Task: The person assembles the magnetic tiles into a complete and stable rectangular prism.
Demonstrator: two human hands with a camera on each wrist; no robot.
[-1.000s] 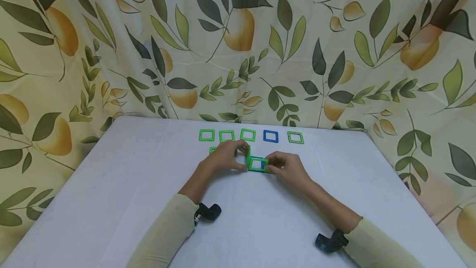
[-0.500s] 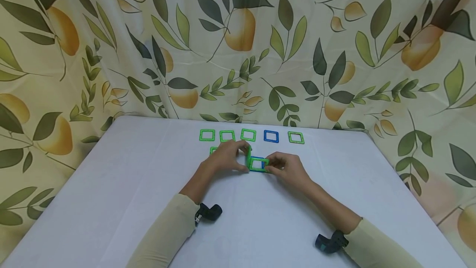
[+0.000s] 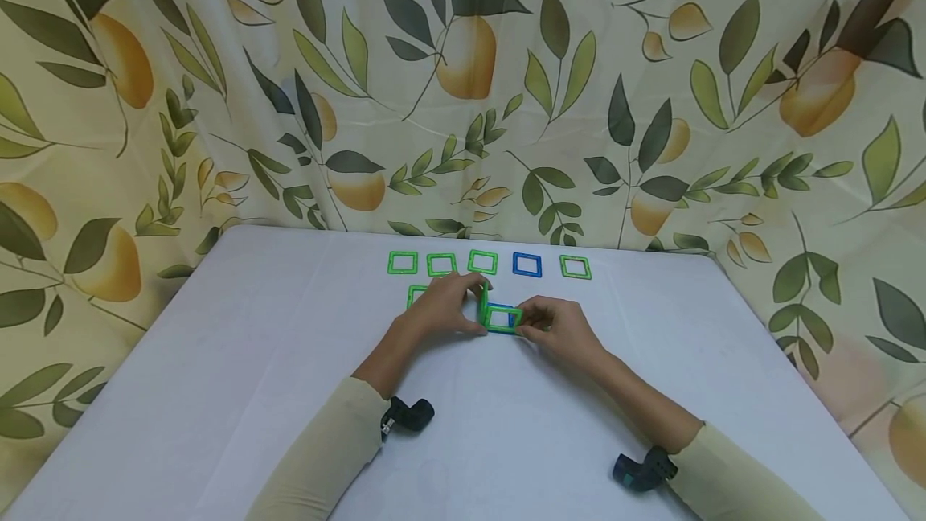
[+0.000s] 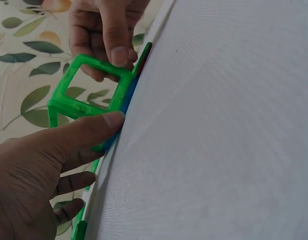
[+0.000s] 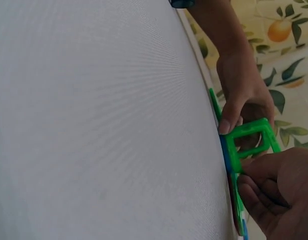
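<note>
A small build of square frame-like magnetic tiles stands near the table's back. Its front green tile [image 4: 101, 64] stands upright on a blue tile [image 4: 128, 97] that lies flat. Another upright green tile [image 3: 484, 304] forms the left side. My left hand [image 3: 437, 304] grips that corner, thumb at the front lower edge and fingers reaching behind the left tile. With thumb and fingertips, my right hand [image 3: 560, 326] pinches the front tile at its right edge. Part of a further green tile [image 5: 238, 215] lies flat beneath the right fingers, mostly hidden.
Along the back of the white table [image 3: 463, 441] lies a row of flat tiles, several green [image 3: 391, 264] and one blue [image 3: 527, 256]. One more green tile [image 3: 411, 296] shows partly behind the left hand. A patterned curtain [image 3: 463, 143] hangs behind.
My left hand has edged slightly to the right, thumb closer in at the front corner, showing more of the tile behind it. The right hand and the build hold nearly still.
</note>
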